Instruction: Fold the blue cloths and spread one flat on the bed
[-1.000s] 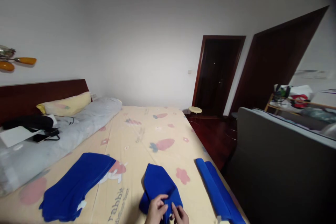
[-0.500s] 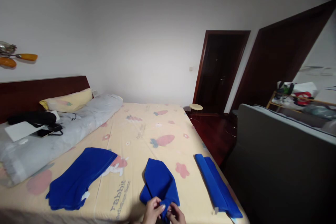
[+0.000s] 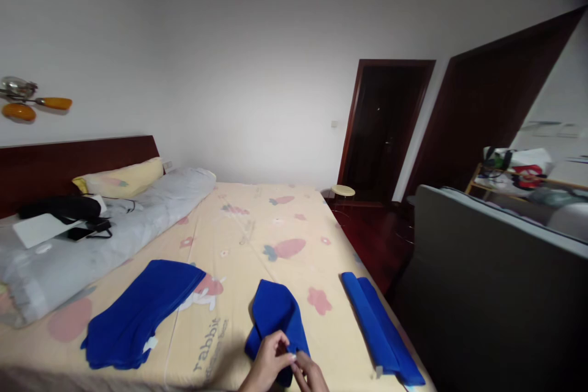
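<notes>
A small blue cloth [image 3: 276,318] lies folded on the yellow patterned bedsheet [image 3: 257,239] near the bed's front edge. My left hand [image 3: 267,364] pinches the cloth's near end. My right hand [image 3: 311,372] grips the same end right beside it, fingers closed on the fabric. To the left lies a larger pile of blue cloths [image 3: 142,309] with a white tag. A long, narrow folded blue cloth [image 3: 379,327] rests along the bed's right edge.
A grey rolled duvet [image 3: 105,239] and a yellow pillow [image 3: 120,179] lie by the dark headboard, with black items and a white sheet on top. A grey sofa back [image 3: 487,269] stands to the right. Dark doorways [image 3: 383,128] and a small round stool [image 3: 342,191] are beyond the bed.
Both hands stayed on the near end of the middle blue cloth and worked it; the cloth now looks slightly more bunched and shorter. The camera view shifted a little.
</notes>
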`<state>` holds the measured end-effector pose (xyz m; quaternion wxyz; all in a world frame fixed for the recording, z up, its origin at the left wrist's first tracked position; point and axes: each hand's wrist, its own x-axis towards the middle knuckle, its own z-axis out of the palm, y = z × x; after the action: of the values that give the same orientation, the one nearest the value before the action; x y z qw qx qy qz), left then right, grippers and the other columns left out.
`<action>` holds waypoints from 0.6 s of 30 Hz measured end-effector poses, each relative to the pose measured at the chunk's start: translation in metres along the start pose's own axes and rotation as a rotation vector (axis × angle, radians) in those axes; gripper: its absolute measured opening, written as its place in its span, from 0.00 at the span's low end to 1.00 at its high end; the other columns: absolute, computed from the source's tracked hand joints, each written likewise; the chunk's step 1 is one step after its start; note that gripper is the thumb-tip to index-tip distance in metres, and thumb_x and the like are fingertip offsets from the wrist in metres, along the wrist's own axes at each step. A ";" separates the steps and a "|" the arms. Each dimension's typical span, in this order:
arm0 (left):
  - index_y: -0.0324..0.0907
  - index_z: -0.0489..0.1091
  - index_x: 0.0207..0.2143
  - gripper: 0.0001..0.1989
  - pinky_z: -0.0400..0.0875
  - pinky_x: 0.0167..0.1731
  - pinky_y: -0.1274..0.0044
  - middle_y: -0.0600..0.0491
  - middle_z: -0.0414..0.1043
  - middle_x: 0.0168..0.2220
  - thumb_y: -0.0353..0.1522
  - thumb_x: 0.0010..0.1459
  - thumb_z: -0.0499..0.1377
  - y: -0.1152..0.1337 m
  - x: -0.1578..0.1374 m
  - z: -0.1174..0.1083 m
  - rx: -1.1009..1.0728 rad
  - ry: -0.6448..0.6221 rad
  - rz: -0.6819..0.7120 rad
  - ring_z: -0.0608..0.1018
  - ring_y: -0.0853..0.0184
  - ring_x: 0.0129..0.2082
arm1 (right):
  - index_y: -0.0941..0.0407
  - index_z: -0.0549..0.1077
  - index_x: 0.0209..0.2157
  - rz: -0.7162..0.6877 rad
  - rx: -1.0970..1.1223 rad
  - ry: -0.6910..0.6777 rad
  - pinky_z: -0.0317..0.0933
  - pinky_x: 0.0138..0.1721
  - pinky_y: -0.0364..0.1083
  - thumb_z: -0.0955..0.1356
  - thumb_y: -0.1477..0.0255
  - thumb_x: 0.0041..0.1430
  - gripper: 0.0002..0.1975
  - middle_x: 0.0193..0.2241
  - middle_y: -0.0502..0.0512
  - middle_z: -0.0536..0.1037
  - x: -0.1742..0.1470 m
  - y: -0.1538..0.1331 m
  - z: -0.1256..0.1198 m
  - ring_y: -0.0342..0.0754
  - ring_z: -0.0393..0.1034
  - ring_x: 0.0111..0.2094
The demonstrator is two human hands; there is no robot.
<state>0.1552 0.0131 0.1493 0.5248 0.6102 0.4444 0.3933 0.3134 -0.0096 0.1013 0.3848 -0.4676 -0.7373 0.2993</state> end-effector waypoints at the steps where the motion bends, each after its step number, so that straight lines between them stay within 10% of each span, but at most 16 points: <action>1: 0.40 0.64 0.29 0.08 0.57 0.29 0.79 0.60 0.61 0.24 0.30 0.44 0.60 0.007 0.001 -0.001 0.002 0.006 0.014 0.64 0.73 0.27 | 0.55 0.73 0.34 -0.018 -0.026 -0.023 0.65 0.37 0.44 0.57 0.59 0.63 0.20 0.30 0.56 0.76 0.005 -0.002 -0.005 0.46 0.71 0.33; 6: 0.41 0.62 0.28 0.09 0.57 0.29 0.79 0.61 0.61 0.24 0.29 0.43 0.60 0.032 0.007 -0.005 0.027 -0.016 0.022 0.64 0.73 0.27 | 0.56 0.71 0.30 -0.016 -0.201 0.157 0.62 0.34 0.46 0.58 0.63 0.60 0.15 0.27 0.57 0.75 0.020 -0.014 -0.018 0.49 0.68 0.30; 10: 0.42 0.61 0.27 0.10 0.58 0.30 0.78 0.60 0.59 0.24 0.23 0.39 0.54 0.031 0.013 -0.013 0.250 0.044 0.051 0.64 0.71 0.27 | 0.56 0.69 0.30 0.158 0.124 0.300 0.61 0.31 0.45 0.58 0.58 0.59 0.18 0.24 0.54 0.73 0.033 -0.033 -0.027 0.47 0.66 0.27; 18: 0.44 0.63 0.22 0.08 0.64 0.40 0.70 0.52 0.63 0.27 0.38 0.47 0.55 -0.007 0.021 -0.039 0.207 0.390 0.006 0.70 0.62 0.33 | 0.56 0.73 0.34 0.090 0.214 0.142 0.64 0.43 0.48 0.59 0.62 0.58 0.15 0.32 0.56 0.77 0.044 -0.054 -0.039 0.50 0.71 0.38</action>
<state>0.1235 0.0444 0.1482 0.3621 0.5745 0.5737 0.4579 0.3098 0.0135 0.1781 0.4698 -0.4765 -0.6504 0.3595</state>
